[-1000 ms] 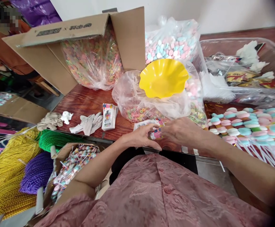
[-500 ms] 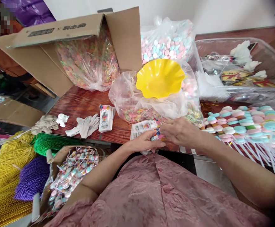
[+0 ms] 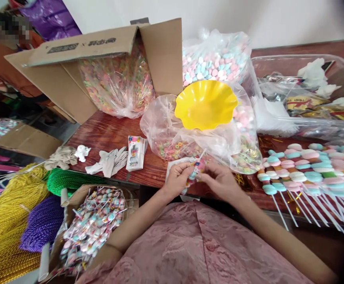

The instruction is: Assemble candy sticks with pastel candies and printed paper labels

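Observation:
My left hand (image 3: 179, 178) is closed on a marshmallow lollipop in a small printed wrapper (image 3: 192, 173), just above the table's front edge. A thin white stick (image 3: 202, 154) points up out of the wrapper, away from me. On the other side my right hand (image 3: 221, 182) pinches at the wrapper with thumb and fingertips. Beneath the hands lies a flat stack of printed wrappers (image 3: 173, 162), partly covered by them. To the right, many pink, white and blue marshmallow lollipops (image 3: 305, 165) lie in rows, sticks toward me.
Behind the hands, a yellow scalloped bowl (image 3: 206, 106) sits on clear bags of candy. An upright wrapper stack (image 3: 135, 154) and pale gloves (image 3: 109, 161) lie left. A filled lollipop box (image 3: 95, 221) stands below, near coiled cords (image 3: 42, 223). A plastic bin (image 3: 302, 59) is at right.
The lollipop's white stick now shows above the wrapper between my hands. My right hand has turned and drawn slightly away from the stack. The whole view has shifted a little.

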`<state>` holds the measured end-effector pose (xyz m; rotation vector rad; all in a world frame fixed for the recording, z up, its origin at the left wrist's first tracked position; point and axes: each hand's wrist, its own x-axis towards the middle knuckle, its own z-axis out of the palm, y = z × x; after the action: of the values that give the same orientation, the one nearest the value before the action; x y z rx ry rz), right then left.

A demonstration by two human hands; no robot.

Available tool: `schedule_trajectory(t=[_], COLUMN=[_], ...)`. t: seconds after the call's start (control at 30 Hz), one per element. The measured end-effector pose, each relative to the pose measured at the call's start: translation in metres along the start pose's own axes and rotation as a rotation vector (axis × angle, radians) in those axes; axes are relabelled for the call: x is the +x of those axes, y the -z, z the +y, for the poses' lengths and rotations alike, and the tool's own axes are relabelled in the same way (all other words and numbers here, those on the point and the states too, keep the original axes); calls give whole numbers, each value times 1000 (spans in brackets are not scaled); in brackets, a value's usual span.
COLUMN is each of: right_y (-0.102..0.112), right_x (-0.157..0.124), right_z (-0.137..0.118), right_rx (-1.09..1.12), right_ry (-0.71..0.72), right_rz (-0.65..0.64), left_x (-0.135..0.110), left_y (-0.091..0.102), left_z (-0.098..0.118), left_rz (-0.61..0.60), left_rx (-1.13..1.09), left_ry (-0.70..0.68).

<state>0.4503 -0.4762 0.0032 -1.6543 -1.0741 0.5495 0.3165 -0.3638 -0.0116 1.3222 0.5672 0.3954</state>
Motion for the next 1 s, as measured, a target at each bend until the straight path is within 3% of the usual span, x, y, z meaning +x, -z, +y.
schedule_trajectory(t=[0.17, 0.23, 0.3, 0.4, 0.5, 0.57, 0.63, 0.7, 0.8, 0.87, 1.0], right_y=[-19, -20, -21, -20, -12, -4, 1, 1, -7, -13, -23], right_x=[-8, -7, -6, -9, -16, -22, -31, -40, -51, -54, -54], right_z=[-1, -6, -8, -5, -1, -1, -2, -4, -4, -3, -2], right_rx=[122, 109, 68, -83, -353, -561, -699, -745, -773, -773, -564], right_ry=[-55, -37, -13, 72, 354, 586, 705, 732, 692, 609, 247], right_rz=[134, 200, 246, 276, 293, 191, 3, -98, -83, -61, -96], left_x=[-10, -11, -9, -4, -1, -2, -5, -8, -9, -12, -25], left_y=[-10, -11, -9, -1, 10, 16, 21, 25, 29, 30, 26], left_z=[10, 15, 17, 17, 16, 16, 17, 19, 26, 32, 37], left_rz=[-16, -67, -123, -273, -430, -509, -629, -759, -888, -915, -684], left_rx=[474, 537, 547, 419, 135, 9, -26, -10, 90, 337, 1121], left_ry=[-335, -359, -287, -52, 235, 368, 458, 533, 586, 426, -322])
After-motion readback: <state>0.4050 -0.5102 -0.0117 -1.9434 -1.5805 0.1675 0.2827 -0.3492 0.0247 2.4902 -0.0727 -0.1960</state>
